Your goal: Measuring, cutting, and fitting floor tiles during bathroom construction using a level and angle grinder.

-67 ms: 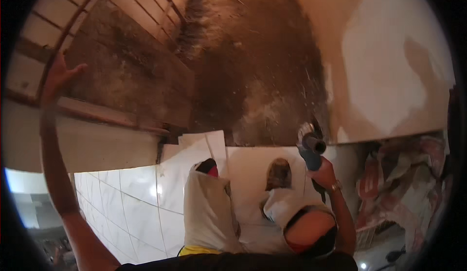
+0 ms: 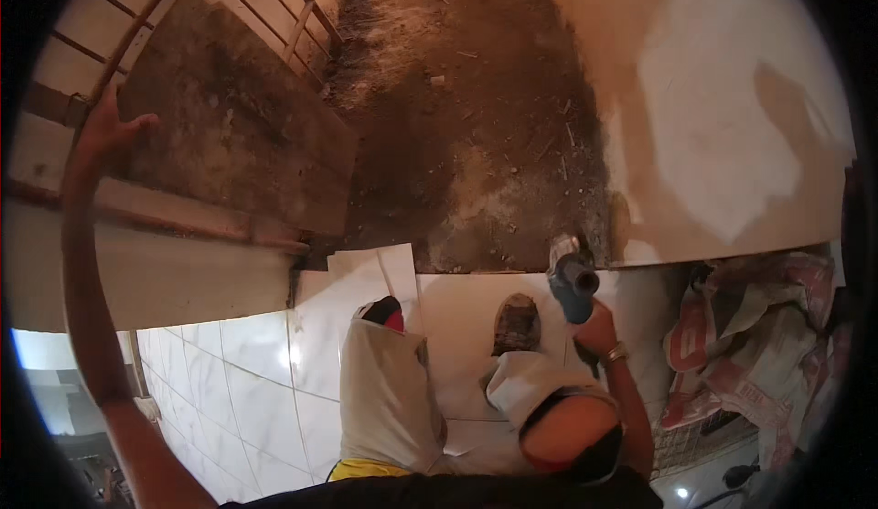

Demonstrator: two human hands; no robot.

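Note:
My left hand is up at the far left, against the bar of a rusty metal railing. Its thumb sticks out to the side and the fingers stretch upward along the bar. A brown, stained board or slab lies just right of it. Low on the right, my right hand is closed around the grey body of an angle grinder. The tool's metal head points away from me, and a dark round handle end faces up. What is under the head is hidden.
Glossy white tiles lie under my shoes, with loose tile pieces near my left foot. Beyond stretches a dirt-covered floor with scattered debris. A patchy wall stands at right, above crumpled red-and-white sacks.
The whole view has shifted slightly, with most things a little further left. Both hands keep nearly the same places, and the right one still holds the grinder.

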